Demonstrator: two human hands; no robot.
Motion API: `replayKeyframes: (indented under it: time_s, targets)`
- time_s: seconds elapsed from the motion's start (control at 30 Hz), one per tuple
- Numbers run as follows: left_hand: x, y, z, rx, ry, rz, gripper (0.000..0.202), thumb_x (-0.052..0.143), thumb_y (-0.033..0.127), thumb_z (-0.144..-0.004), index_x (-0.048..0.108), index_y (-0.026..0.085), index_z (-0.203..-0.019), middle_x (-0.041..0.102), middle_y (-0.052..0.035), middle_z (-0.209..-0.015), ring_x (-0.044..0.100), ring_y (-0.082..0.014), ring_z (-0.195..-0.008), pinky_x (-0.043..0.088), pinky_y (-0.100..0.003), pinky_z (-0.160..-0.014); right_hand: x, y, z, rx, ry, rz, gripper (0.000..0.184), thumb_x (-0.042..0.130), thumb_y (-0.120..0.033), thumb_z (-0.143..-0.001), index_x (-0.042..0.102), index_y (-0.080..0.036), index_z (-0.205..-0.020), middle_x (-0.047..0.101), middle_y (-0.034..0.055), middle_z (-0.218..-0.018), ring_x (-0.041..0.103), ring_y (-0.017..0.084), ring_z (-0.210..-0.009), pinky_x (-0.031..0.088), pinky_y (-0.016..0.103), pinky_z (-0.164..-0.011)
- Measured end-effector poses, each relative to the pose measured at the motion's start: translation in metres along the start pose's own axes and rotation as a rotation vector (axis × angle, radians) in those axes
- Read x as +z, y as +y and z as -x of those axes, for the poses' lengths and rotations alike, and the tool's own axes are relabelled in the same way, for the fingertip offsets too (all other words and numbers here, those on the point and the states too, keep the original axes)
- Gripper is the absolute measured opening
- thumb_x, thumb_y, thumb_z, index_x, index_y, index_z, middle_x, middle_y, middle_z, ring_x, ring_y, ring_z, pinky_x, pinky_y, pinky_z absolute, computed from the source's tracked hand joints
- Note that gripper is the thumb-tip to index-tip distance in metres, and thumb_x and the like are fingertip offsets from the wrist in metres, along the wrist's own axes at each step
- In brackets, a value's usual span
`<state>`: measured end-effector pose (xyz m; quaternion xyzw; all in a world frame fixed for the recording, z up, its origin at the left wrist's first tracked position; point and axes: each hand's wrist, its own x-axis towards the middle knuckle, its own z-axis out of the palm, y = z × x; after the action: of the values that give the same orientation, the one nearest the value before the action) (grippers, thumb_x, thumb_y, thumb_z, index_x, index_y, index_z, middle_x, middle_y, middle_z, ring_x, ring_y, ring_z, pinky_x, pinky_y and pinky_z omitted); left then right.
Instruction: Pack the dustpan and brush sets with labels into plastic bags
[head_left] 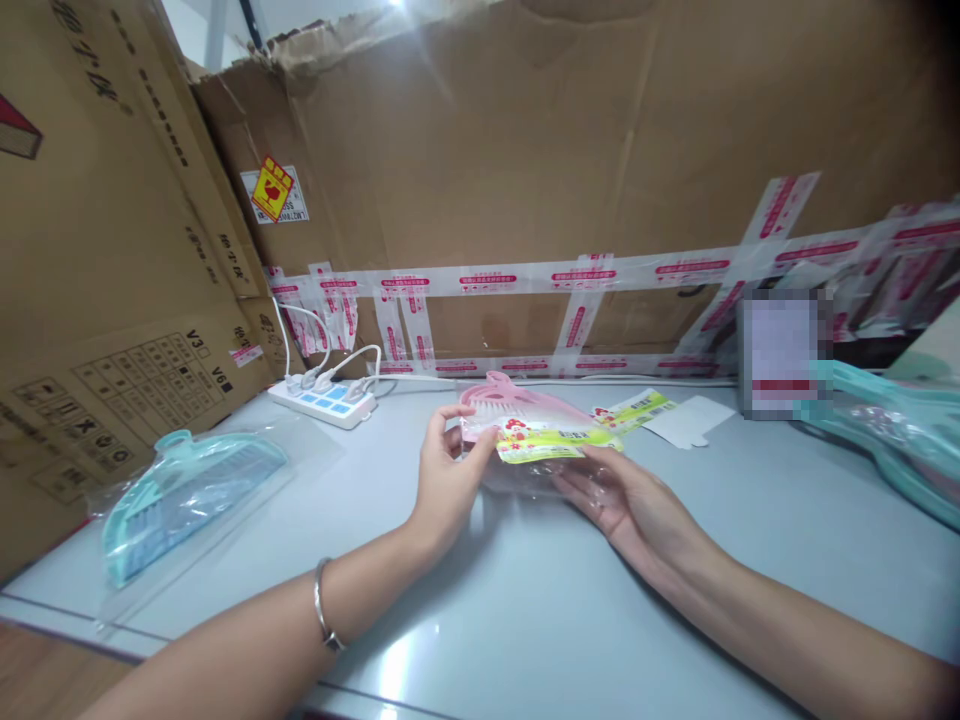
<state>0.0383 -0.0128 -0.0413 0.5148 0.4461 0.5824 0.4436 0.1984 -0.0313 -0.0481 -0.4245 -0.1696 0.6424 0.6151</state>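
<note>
A pink brush-and-dustpan set [517,408] in a clear plastic bag lies at the middle of the grey table, with a yellow-green label card [551,445] at the bag's near end. My left hand [448,468] pinches the bag's left edge beside the card. Under the bag's near end lies my right hand [626,500], palm up, fingers curled lightly against the plastic. A metal bangle [324,606] circles my left wrist.
A teal bagged set [184,495] lies at the left. A white power strip [324,400] with plugs sits near the back. A loose label card [637,408] and a white paper [686,420] lie behind. More teal bagged sets [892,440] are piled at the right. Taped cardboard walls [525,200] surround the table.
</note>
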Motion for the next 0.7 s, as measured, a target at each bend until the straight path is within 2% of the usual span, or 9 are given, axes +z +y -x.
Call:
replayKeyframes:
  time_s: [0.1,0.2,0.3,0.37,0.47,0.57,0.63,0.7]
  targets:
    - [0.000,-0.001,0.003,-0.020,-0.108,-0.033,0.037,0.066,0.039,-0.073,0.043,0.021,-0.097,0.063,0.0002,-0.075,0.058,-0.0116,-0.066,0.044,-0.021,-0.054,0.000,-0.005,-0.004,0.021,0.044,-0.025,0.011,0.056,-0.006,-0.077,0.062,-0.015,-0.079,0.071,0.0052,-0.076,0.068,0.015,-0.066,0.059,0.024,-0.064]
    - [-0.004,-0.002,0.004,-0.057,-0.235,-0.157,0.054,0.073,0.043,-0.064,0.040,0.021,-0.100,0.063,-0.0021,-0.081,0.058,-0.0129,-0.067,0.045,-0.024,-0.057,-0.001,-0.010,-0.005,0.037,0.056,0.012,0.012,0.054,-0.007,-0.079,0.062,-0.015,-0.076,0.071,0.0059,-0.070,0.067,0.014,-0.061,0.059,0.022,-0.058]
    - [-0.010,-0.003,0.004,-0.024,-0.342,-0.394,0.068,0.078,0.048,-0.054,0.041,0.021,-0.104,0.059,0.0005,-0.072,0.053,-0.0134,-0.059,0.041,-0.025,-0.054,-0.003,-0.013,-0.006,0.047,0.072,0.054,0.011,0.054,-0.009,-0.081,0.062,-0.015,-0.075,0.070,0.0052,-0.069,0.068,0.015,-0.061,0.058,0.021,-0.056]
    - [-0.014,-0.002,0.003,0.027,-0.382,-0.533,0.071,0.077,0.052,-0.053,0.043,0.021,-0.108,0.056,0.0024,-0.064,0.051,-0.0143,-0.055,0.037,-0.026,-0.051,-0.004,-0.014,-0.008,0.055,0.068,0.081,0.009,0.055,-0.011,-0.081,0.061,-0.015,-0.077,0.070,0.0055,-0.071,0.069,0.016,-0.063,0.058,0.022,-0.056]
    - [-0.017,0.008,0.001,0.123,-0.382,-0.755,0.065,0.067,0.061,-0.062,0.050,0.022,-0.111,0.055,0.0026,-0.060,0.051,-0.0159,-0.054,0.035,-0.026,-0.052,-0.006,-0.014,-0.012,0.065,0.061,0.123,0.004,0.056,-0.012,-0.082,0.060,-0.013,-0.080,0.068,0.0044,-0.066,0.068,0.015,-0.058,0.058,0.022,-0.055]
    - [-0.018,0.017,-0.001,0.228,-0.335,-1.013,0.058,0.053,0.065,-0.072,0.054,0.024,-0.112,0.057,0.0014,-0.066,0.053,-0.0169,-0.059,0.039,-0.028,-0.057,-0.005,-0.015,-0.013,0.074,0.068,0.191,0.003,0.055,-0.012,-0.083,0.058,-0.012,-0.085,0.067,0.0036,-0.065,0.067,0.016,-0.057,0.058,0.023,-0.055]
    - [-0.018,0.019,-0.004,0.332,-0.301,-1.099,0.052,0.049,0.062,-0.077,0.056,0.023,-0.112,0.059,-0.0016,-0.079,0.055,-0.0177,-0.068,0.042,-0.030,-0.063,-0.004,-0.016,-0.010,0.083,0.047,0.238,0.007,0.055,-0.014,-0.085,0.057,-0.011,-0.090,0.068,0.0052,-0.069,0.068,0.016,-0.060,0.058,0.024,-0.057]
    - [-0.017,0.014,-0.009,0.442,-0.295,-1.109,0.039,0.049,0.050,-0.083,0.060,0.021,-0.106,0.060,-0.0047,-0.091,0.057,-0.0179,-0.078,0.044,-0.031,-0.071,-0.004,-0.017,-0.008,0.095,-0.010,0.284,0.011,0.055,-0.018,-0.085,0.058,-0.011,-0.093,0.069,0.0072,-0.074,0.068,0.017,-0.063,0.058,0.025,-0.061]
